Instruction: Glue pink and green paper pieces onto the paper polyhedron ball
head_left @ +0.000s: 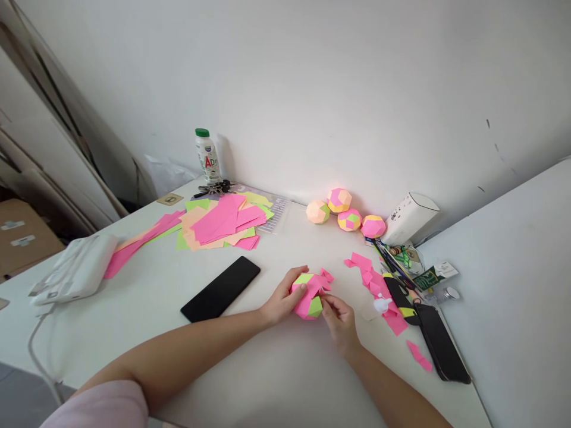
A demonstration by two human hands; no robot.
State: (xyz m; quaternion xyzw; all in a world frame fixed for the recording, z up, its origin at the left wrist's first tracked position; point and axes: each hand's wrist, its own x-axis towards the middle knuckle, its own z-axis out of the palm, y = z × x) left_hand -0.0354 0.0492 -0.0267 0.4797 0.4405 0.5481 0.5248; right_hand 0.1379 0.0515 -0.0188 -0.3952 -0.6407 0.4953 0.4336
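A pink and green folded paper ball (307, 306) is held over the white table, near its middle. My left hand (284, 297) grips it from the left, with the thumb on its front face. At its right side, my right hand (341, 321) pinches the edge of the ball beside a green face. Pink paper flaps stick out at the ball's upper right, and a gap shows between its faces. The right fingertips are partly hidden.
A black phone (220, 289) lies left of the hands. Coloured paper sheets (223, 220) spread behind it; a white power bank (82, 267) is far left. Several finished balls (339, 200) stand by the wall. Pink folded pieces (372, 279), scissors and a black case (441, 342) lie right.
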